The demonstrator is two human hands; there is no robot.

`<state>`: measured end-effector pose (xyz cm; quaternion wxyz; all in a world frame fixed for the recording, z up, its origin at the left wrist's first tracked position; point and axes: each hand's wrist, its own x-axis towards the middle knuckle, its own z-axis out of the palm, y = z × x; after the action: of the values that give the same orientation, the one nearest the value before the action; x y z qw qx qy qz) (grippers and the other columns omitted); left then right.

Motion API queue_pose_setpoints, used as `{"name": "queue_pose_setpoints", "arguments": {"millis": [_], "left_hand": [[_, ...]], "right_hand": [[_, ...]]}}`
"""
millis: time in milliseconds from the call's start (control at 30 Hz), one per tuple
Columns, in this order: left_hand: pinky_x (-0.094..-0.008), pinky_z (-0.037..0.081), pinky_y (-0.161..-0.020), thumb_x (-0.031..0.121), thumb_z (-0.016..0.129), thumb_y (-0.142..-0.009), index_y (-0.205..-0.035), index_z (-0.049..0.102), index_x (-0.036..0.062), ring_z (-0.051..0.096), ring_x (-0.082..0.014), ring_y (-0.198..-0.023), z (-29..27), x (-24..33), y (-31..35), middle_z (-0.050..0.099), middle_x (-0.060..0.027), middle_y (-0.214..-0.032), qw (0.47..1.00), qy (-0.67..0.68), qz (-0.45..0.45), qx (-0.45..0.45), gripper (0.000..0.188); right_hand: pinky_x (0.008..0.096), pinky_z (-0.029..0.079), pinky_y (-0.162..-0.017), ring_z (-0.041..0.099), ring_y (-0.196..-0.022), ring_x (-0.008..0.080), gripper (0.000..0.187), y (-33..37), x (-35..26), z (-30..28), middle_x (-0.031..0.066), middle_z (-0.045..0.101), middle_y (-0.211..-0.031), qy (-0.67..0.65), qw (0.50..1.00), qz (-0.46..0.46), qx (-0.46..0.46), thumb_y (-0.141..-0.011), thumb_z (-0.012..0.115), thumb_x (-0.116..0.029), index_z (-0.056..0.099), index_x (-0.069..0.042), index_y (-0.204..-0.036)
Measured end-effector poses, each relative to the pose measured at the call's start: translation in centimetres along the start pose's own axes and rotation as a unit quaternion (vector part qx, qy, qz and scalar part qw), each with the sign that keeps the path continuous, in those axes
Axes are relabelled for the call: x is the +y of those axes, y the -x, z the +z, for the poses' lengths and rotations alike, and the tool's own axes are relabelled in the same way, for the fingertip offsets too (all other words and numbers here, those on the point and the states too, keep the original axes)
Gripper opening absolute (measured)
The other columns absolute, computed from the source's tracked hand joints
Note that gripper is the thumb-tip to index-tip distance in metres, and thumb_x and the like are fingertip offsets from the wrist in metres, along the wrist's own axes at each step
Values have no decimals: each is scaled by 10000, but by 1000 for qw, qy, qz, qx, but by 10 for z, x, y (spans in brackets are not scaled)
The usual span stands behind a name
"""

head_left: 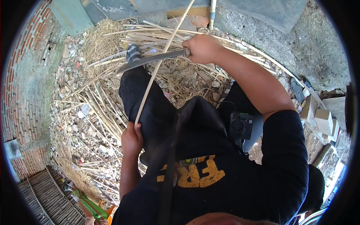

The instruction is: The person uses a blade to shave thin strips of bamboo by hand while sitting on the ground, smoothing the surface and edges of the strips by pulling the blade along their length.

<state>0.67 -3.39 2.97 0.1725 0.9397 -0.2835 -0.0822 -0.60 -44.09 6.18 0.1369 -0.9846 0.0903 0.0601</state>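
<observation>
My left hand [132, 139] is closed around the lower end of a long, pale bamboo strip [147, 92], beside my left thigh. The strip slants up and slightly right, running past the top of the view. In my right hand [203, 48] is the handle of a machete [173, 54], gripped in a fist. Its long, dark blade points left and crosses the strip above my left knee, seemingly touching it. Whether the edge has bitten into the strip cannot be seen.
More bamboo strips [152, 36] lie beyond my feet, and another bunch [106, 112] lies to the left on rubble. A brick wall [24, 86] stands left, a rough concrete wall [258, 41] at upper right. Pale blocks [324, 120] sit right; a person in green [92, 204] is lower left.
</observation>
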Motion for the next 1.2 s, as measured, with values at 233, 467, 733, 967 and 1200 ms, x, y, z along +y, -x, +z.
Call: {"name": "queue_pose_setpoints", "arguments": {"millis": [233, 467, 733, 967, 1200], "left_hand": [[-578, 414, -573, 293, 495, -1032, -857, 480, 22, 573, -515, -662, -5, 4, -6, 578, -278, -661, 1000, 1, -2, -21, 323], [-566, 409, -566, 288, 516, -1026, -837, 481, 18, 563, -517, -654, 3, -4, -6, 570, -282, -659, 999, 34, -9, -17, 331], [-550, 407, -557, 276, 506, -1030, -835, 476, 2, 560, -516, -647, -3, -7, -3, 564, -276, -649, 999, 27, 12, -24, 337], [-521, 404, -548, 272, 495, -1038, -837, 489, 1, 550, -503, -623, -1, 3, -14, 549, -264, -634, 995, 89, 32, -12, 337], [-521, 410, -554, 273, 498, -1036, -836, 498, 4, 559, -502, -635, -3, -2, -9, 556, -268, -643, 997, 69, 13, -10, 336]], "right_hand": [[451, 548, -840, 688, -917, 323, 230, -27, 62, 18, 146, 712, -956, -70, 994, 39, 69, -822, 595, -204, 696, -111, -1006], [463, 551, -781, 688, -866, 336, 197, -13, 25, 23, 152, 699, -884, -55, 997, -20, 42, -790, 642, -197, 685, -103, -957], [433, 567, -815, 701, -910, 295, 229, -12, 30, 13, 113, 723, -937, -60, 998, 7, 18, -806, 629, -212, 695, -147, -1015], [468, 550, -712, 684, -740, 337, 193, -23, 46, 32, 164, 690, -773, -133, 985, -21, 104, -792, 669, -216, 673, -76, -925], [474, 546, -694, 686, -762, 339, 159, -13, 11, 36, 145, 668, -743, -33, 994, -83, 65, -763, 663, -193, 668, -102, -893]]}}
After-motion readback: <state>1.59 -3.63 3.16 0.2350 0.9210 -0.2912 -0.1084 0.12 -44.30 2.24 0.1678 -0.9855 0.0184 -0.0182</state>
